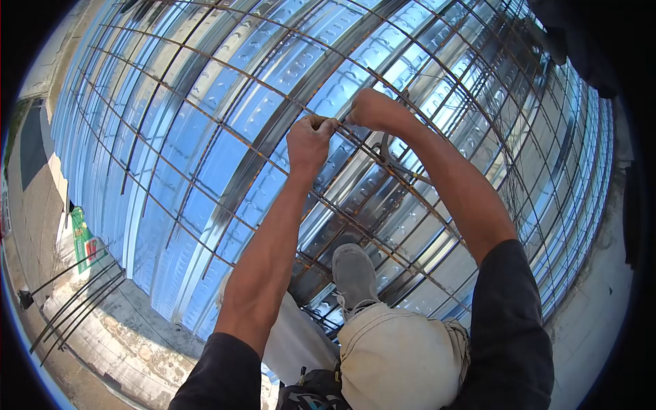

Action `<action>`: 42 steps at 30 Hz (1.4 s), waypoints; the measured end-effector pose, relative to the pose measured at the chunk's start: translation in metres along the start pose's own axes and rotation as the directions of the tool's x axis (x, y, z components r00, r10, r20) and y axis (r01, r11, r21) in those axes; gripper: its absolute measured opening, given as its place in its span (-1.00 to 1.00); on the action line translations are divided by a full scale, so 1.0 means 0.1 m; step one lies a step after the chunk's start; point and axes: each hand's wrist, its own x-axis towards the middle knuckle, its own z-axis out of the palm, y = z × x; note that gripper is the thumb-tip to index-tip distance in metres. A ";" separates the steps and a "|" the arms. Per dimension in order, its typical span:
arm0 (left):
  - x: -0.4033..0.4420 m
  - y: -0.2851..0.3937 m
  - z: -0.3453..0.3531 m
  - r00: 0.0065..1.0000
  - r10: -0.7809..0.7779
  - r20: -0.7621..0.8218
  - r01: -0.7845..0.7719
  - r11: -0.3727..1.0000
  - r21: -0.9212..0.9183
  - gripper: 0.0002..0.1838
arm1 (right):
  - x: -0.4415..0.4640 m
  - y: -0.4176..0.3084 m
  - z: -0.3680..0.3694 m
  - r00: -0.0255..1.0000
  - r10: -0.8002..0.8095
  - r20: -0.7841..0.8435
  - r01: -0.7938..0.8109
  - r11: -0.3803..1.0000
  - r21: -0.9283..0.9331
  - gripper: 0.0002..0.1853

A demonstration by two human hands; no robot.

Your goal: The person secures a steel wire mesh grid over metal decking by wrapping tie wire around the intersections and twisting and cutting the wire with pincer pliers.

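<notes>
Both hands meet over a crossing of the rusty rebar grid [273, 89], near the middle of the view. My left hand [311, 140] is closed, thumb and fingers pinched at the bar; what they hold is too small to make out. Just to its right, my right hand [372, 111] is curled closed beside the same bar, its grip contents hidden. A pair of pincers [388, 156] lies on the bars under my right forearm. Shiny corrugated metal decking [232, 143] lies beneath the grid.
My shoe [354, 272] stands on the grid below the hands. Loose thin wires [502, 140] lie on the mesh at the right. Bar ends [75, 307] stick out over the concrete edge at lower left, near a green banner [83, 239]. A dark shape is at the upper right.
</notes>
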 end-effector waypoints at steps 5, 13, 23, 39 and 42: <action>-0.06 -0.03 0.12 0.998 -0.034 -0.060 0.029 0.996 -0.086 -0.72 | -0.30 0.02 0.51 0.987 0.127 -0.096 -0.023 0.712 0.701 -0.69; -0.12 -0.17 0.17 0.996 0.014 -0.091 -0.027 0.990 -0.136 -0.74 | -0.48 0.10 0.39 0.977 0.109 -0.185 0.001 0.861 0.509 -0.69; -0.03 -0.44 0.24 0.996 -0.012 -0.091 -0.019 0.943 -0.332 -0.74 | -0.25 0.22 0.41 0.976 0.114 -0.184 0.025 0.786 0.617 -0.72; -0.07 -0.35 0.23 0.877 0.480 -0.011 -0.478 0.875 0.071 -0.84 | -0.65 -0.46 0.38 0.966 -0.104 -0.236 0.071 0.987 -0.143 -0.81; 0.03 -0.45 0.28 0.898 0.438 0.039 -0.439 0.896 0.061 -0.85 | -0.48 -0.43 0.15 0.919 -0.357 -0.167 0.282 0.892 -0.353 -0.84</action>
